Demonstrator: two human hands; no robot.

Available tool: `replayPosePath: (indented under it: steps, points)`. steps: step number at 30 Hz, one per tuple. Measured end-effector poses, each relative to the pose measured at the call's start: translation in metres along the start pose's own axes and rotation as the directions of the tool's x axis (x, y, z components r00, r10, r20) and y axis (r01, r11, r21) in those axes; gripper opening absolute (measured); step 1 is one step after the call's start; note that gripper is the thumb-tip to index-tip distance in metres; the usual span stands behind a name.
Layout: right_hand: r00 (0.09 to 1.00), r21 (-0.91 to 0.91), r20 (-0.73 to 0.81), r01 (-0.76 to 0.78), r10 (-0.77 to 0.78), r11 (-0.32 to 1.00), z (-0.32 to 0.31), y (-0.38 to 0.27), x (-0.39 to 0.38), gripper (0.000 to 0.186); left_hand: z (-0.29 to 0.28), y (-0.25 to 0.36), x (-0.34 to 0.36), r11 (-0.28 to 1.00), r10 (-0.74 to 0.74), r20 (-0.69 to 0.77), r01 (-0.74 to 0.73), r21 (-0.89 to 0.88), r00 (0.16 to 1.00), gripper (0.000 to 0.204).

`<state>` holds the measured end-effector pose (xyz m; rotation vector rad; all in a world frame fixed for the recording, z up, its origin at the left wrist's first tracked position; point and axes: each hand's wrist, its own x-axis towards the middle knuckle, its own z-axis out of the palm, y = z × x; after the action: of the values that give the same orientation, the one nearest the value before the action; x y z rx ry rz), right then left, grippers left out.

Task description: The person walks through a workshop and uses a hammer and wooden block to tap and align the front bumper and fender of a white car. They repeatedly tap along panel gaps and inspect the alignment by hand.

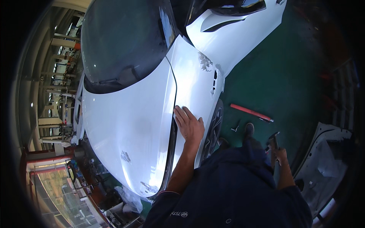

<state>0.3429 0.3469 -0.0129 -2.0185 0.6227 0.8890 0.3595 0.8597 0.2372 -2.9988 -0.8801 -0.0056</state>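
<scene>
My left hand [189, 125] lies flat on the white fender [186, 83] of a car, fingers stretched out beside the gap along the hood [133, 121]. A rough grey patch [205, 62] marks the fender near the door. Two more scuffed patches show on the hood's front part, one by its front corner [149, 188]. Down at my right side, away from the car, my right hand [281, 155] is closed around a hammer [274, 138] with a dark head. Part of its handle is hidden by the fingers.
The car's front door [235, 34] stands open. On the green floor lie a red bar [251, 112] and a small metal tool [236, 126], near my shoe [249, 129]. A front wheel [215, 127] sits beside me. A detached panel [323, 163] leans at the right. Plastic sheeting [131, 199] hangs near the front.
</scene>
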Motion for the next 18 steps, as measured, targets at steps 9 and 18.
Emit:
replayPosePath:
  steps: [9, 18]
  points:
    - [0.999, -0.082, 0.039, -0.029, 0.032, 0.996, -0.032, -0.027, 0.050, 0.028, 0.012, 0.011, -0.044, 0.990, -0.128, 0.072, 0.132, -0.051, 0.989, 0.087]
    - [0.991, -0.200, 0.097, -0.066, 0.087, 0.977, -0.044, -0.045, 0.068, 0.026, 0.004, 0.010, -0.015, 0.990, -0.131, -0.005, 0.130, -0.049, 0.991, 0.080]
